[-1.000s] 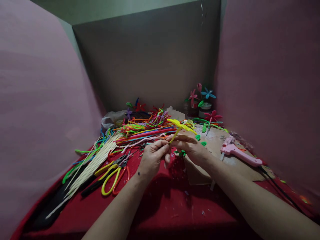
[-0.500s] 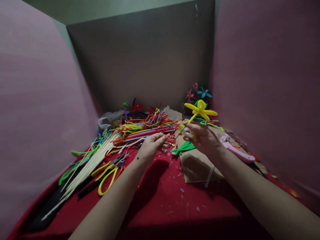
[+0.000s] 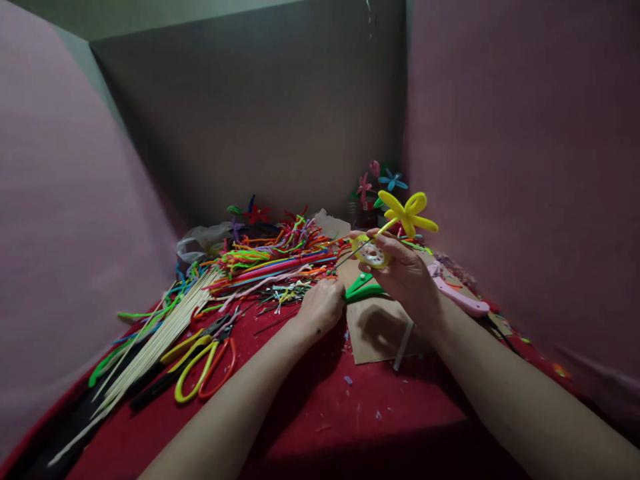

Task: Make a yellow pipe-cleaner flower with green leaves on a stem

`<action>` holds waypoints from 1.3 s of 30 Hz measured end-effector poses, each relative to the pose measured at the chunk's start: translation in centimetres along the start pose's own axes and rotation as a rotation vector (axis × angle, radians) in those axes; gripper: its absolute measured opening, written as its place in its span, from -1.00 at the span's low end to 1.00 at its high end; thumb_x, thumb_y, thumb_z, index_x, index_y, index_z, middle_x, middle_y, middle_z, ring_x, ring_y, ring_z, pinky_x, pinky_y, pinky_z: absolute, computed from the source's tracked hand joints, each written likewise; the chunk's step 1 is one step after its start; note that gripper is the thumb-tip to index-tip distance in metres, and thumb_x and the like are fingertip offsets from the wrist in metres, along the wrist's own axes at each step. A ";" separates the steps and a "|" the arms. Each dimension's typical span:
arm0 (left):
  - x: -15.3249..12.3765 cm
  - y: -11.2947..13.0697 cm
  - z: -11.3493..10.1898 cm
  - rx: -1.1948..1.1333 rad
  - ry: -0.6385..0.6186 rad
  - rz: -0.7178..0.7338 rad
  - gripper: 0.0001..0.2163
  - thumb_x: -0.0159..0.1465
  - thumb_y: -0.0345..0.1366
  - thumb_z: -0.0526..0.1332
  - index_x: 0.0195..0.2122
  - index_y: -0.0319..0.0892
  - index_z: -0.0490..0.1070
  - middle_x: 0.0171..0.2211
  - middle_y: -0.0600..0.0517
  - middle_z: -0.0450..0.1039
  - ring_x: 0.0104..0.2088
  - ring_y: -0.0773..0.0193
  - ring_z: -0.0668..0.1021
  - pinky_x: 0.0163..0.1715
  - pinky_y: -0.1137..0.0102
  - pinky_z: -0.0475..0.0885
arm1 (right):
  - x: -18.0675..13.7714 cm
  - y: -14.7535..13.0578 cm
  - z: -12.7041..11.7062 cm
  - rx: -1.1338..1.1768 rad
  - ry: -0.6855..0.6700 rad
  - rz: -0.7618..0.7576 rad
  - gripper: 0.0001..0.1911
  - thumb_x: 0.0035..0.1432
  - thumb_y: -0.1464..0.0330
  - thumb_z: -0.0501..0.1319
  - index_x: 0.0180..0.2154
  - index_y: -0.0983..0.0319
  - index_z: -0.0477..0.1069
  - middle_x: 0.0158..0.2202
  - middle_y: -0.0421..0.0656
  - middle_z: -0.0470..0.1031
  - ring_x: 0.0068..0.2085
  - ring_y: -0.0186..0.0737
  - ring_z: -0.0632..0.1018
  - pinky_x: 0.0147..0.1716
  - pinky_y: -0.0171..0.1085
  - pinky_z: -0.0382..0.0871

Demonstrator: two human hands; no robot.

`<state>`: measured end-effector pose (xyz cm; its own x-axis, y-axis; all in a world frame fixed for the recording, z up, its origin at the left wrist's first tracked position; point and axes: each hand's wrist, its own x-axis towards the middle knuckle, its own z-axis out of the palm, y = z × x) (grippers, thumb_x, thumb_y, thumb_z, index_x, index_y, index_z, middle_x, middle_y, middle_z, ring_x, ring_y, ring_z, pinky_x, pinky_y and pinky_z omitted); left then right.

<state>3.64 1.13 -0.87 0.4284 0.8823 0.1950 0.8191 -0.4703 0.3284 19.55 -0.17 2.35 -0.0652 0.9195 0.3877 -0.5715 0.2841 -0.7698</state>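
Observation:
My right hand (image 3: pixel 407 273) pinches a yellow pipe-cleaner flower (image 3: pixel 409 215) by its stem. A thin dark wire stem runs down and left from the flower, toward my left hand. Also held in the right hand is a small tape roll (image 3: pixel 371 253) with a yellow rim and white hub. My left hand (image 3: pixel 324 305) is closed, low and left of the right one. Its fingertips face away, so what they grip is hidden. Green folded pipe cleaners (image 3: pixel 365 291) lie right against its fingers, above a brown cardboard piece (image 3: pixel 373 340).
Wooden sticks (image 3: pixel 160 340), pliers (image 3: pixel 193 348) and yellow-and-red-handled scissors (image 3: pixel 203 373) lie at left. Behind are heaped colourful pipe cleaners (image 3: pixel 275 243) and several stamens (image 3: pixel 287 293). A pink-handled tool (image 3: pixel 463 298) is at right. Finished flowers (image 3: pixel 393 179) stand at the back.
My left hand has moved off the wire stem, down and right to the green pipe cleaners, and closed. The yellow flower has turned in my right hand. The view has shifted right.

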 end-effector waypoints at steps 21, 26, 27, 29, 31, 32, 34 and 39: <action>-1.0 -3.3 -5.1 -1.463 0.100 -0.233 -0.75 -0.11 -0.31 0.40 -0.44 -0.28 0.42 -0.56 0.10 0.34 -0.59 0.48 0.35 -0.58 0.55 0.23 | -1.0 2.6 0.9 -0.238 -0.012 0.138 -0.83 -0.05 0.32 0.26 -0.35 0.20 0.52 -0.33 -0.16 0.47 -0.35 -0.26 0.43 -0.49 -0.33 0.23; -1.3 -1.6 -3.9 -1.441 0.121 -0.157 -0.80 -0.10 -0.33 0.39 -0.50 -0.27 0.40 -0.59 0.13 0.33 -0.60 0.50 0.33 -0.56 0.55 0.19 | -1.4 3.7 1.1 -0.252 -0.027 0.152 -0.84 -0.07 0.31 0.28 -0.37 0.22 0.51 -0.39 -0.15 0.47 -0.39 -0.25 0.41 -0.47 -0.29 0.28; -1.3 -1.5 -3.6 -1.421 0.137 -0.152 -0.81 -0.09 -0.33 0.39 -0.51 -0.27 0.40 -0.60 0.14 0.33 -0.60 0.50 0.32 -0.56 0.55 0.19 | -1.5 3.8 1.1 -0.267 -0.025 0.160 -0.83 -0.06 0.31 0.28 -0.36 0.22 0.51 -0.39 -0.15 0.47 -0.40 -0.26 0.40 -0.48 -0.30 0.27; -1.3 -1.5 -3.2 -1.392 0.173 -0.153 -0.82 -0.09 -0.33 0.38 -0.53 -0.26 0.40 -0.60 0.15 0.34 -0.60 0.51 0.32 -0.55 0.55 0.19 | -1.5 3.9 1.1 -0.288 -0.025 0.157 -0.85 -0.06 0.32 0.28 -0.37 0.21 0.51 -0.40 -0.18 0.45 -0.43 -0.29 0.38 -0.50 -0.31 0.23; -1.2 -1.6 -3.0 -1.365 0.200 -0.145 -0.83 -0.08 -0.33 0.37 -0.53 -0.26 0.41 -0.61 0.14 0.35 -0.60 0.50 0.33 -0.53 0.54 0.19 | -1.5 3.9 1.2 -0.281 -0.042 0.115 -0.90 -0.07 0.34 0.28 -0.40 0.19 0.50 -0.43 -0.21 0.43 -0.42 -0.30 0.37 -0.46 -0.31 0.24; -1.2 -1.6 -2.9 -1.351 0.207 -0.140 -0.84 -0.08 -0.33 0.37 -0.53 -0.26 0.42 -0.61 0.14 0.36 -0.59 0.49 0.34 -0.52 0.54 0.20 | -1.5 3.8 1.2 -0.274 -0.057 0.088 -0.92 -0.07 0.35 0.28 -0.42 0.19 0.49 -0.43 -0.21 0.44 -0.40 -0.28 0.39 -0.42 -0.29 0.26; -1.2 -1.5 -2.8 -1.321 0.215 -0.136 -0.85 -0.07 -0.34 0.37 -0.53 -0.27 0.44 -0.60 0.12 0.39 -0.57 0.48 0.36 -0.50 0.53 0.23 | -1.4 3.8 1.3 -0.273 -0.073 0.056 -0.92 -0.07 0.33 0.28 -0.43 0.18 0.49 -0.39 -0.21 0.46 -0.35 -0.26 0.40 -0.35 -0.27 0.27; -1.3 -0.9 -2.7 -1.289 0.194 -0.144 -0.85 -0.04 -0.31 0.35 -0.52 -0.29 0.45 -0.60 0.10 0.40 -0.60 0.47 0.36 -0.54 0.53 0.24 | -1.6 3.5 1.7 -0.371 0.030 0.121 -0.81 -0.16 0.24 0.33 -0.49 0.22 0.50 -0.44 -0.20 0.48 -0.42 -0.28 0.38 -0.40 -0.27 0.24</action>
<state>1.26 0.35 1.05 0.2179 0.9597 0.1776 -0.1444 -0.1483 0.9784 16.27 -1.10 -0.05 -0.0873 0.9583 0.2719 -0.2257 0.2468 -0.9424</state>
